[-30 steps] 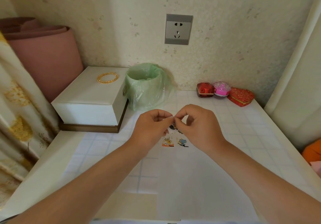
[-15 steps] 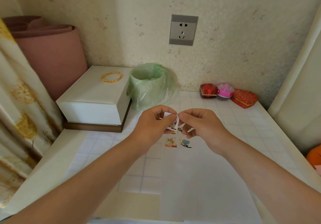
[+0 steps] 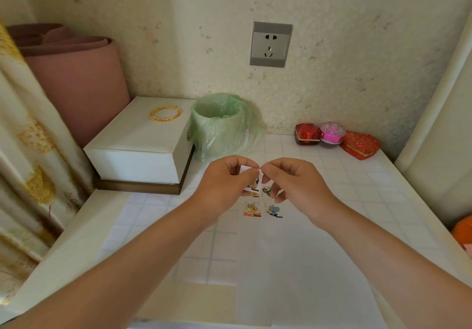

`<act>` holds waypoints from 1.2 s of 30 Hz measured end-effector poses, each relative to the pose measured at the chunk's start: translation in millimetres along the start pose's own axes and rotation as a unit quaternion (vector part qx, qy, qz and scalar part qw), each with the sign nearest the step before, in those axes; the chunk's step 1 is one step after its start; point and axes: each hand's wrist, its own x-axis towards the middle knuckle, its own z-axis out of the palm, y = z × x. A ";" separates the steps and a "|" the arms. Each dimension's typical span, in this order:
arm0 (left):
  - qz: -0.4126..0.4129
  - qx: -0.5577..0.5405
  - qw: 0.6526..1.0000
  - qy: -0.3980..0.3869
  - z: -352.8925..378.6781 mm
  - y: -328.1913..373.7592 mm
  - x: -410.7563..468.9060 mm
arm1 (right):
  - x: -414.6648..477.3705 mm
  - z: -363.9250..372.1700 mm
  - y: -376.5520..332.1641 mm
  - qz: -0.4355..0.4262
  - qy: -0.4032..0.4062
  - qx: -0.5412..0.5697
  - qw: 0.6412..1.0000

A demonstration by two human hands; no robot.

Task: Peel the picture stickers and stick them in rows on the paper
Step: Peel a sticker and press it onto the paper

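A white sheet of paper (image 3: 293, 264) lies on the checked table top. Stuck on it are picture stickers: an orange bee-like one (image 3: 251, 209), a blue mouse-like one (image 3: 274, 211), and above them a green one (image 3: 266, 190) and a brown one (image 3: 253, 185), both partly hidden by my fingers. My left hand (image 3: 229, 180) pinches a small white sticker piece (image 3: 249, 169) between thumb and fingers above the paper. My right hand (image 3: 293, 183) pinches the same piece at its right edge, fingertips meeting those of the left.
A white box (image 3: 143, 144) with a gold bangle (image 3: 165, 113) on top stands at the left. A green-bagged bin (image 3: 222, 126) sits behind my hands. Red and pink trinket boxes (image 3: 334, 137) line the back right. A curtain (image 3: 23, 149) hangs at the left edge.
My hands have stayed together over the paper, pinching the small white piece; the view has shifted slightly. More of the upper stickers shows between my hands than a second ago.
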 end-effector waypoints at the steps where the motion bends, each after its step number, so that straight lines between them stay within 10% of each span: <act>1: -0.002 -0.003 1.000 -0.002 -0.9 0.5 0.4 | 0.6 -1.8 -1.0 0.011 -0.006 0.012 1.000; 25: 0.013 0.085 0.996 -0.027 -1.1 3.1 -1.2 | -5.2 -3.6 5.2 -0.109 0.004 -0.187 0.976; 36: 0.005 0.029 0.999 -0.018 -6.0 7.5 -1.5 | -3.8 -6.3 -3.9 -0.034 0.005 -0.067 0.997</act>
